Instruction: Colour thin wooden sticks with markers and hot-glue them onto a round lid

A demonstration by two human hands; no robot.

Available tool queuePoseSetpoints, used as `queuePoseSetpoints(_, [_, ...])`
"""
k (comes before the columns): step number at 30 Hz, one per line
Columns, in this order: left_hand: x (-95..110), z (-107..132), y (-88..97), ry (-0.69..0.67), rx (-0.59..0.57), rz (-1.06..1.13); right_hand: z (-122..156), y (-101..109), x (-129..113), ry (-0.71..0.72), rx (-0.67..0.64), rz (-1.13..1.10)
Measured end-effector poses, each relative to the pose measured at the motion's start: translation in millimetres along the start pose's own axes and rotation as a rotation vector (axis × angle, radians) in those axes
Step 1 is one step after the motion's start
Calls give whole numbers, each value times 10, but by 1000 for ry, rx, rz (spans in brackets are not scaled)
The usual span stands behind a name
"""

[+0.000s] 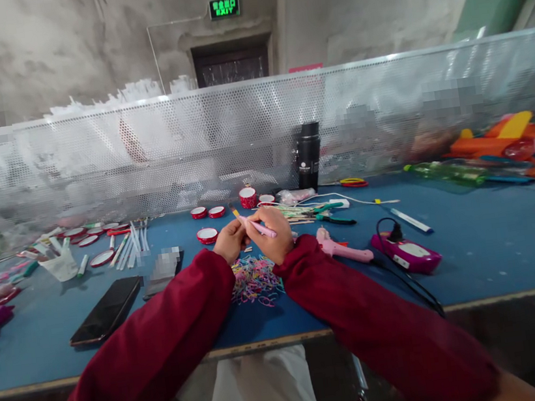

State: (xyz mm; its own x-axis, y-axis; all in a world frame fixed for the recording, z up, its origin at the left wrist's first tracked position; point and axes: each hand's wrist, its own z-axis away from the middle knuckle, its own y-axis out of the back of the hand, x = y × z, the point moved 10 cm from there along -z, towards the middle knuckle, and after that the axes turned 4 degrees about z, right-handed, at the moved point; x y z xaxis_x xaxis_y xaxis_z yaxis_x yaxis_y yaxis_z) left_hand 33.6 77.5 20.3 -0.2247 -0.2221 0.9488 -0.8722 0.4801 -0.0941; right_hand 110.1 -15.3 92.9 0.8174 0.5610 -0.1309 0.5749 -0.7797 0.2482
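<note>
My right hand (273,231) is closed around a slim pink pen-shaped tool (265,229) whose yellowish-brown end points up and to the left. Against it, my left hand (230,239) has its fingertips pinched together close to the tool. What they hold, if anything, is too small to make out. Just below both hands lies a loose pile of small multicoloured elastic bands (257,281). Dark red sleeves cover both forearms.
Red-rimmed round rolls (208,235) sit behind my left hand. To the right are a pink glue gun (345,249), green-handled pliers (336,218), a purple device (409,254) and a black bottle (308,157). A black phone (107,310) lies left. A perforated metal screen (219,134) borders the back.
</note>
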Motion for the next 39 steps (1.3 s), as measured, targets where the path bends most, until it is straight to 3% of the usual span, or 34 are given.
queuePoseSetpoints(12, [-13, -12, 37, 3, 21, 34, -15, 70, 72, -18, 51, 41])
queuePoseSetpoints(17, [-2, -12, 21, -6, 9, 38, -9, 13, -21, 36, 15, 3])
queuePoseSetpoints(32, [13, -1, 25, -7, 27, 20, -10, -26, -15, 2, -22, 12])
queuePoseSetpoints(39, [33, 8, 33, -7, 31, 20, -25, 86, 114, -38, 49, 74])
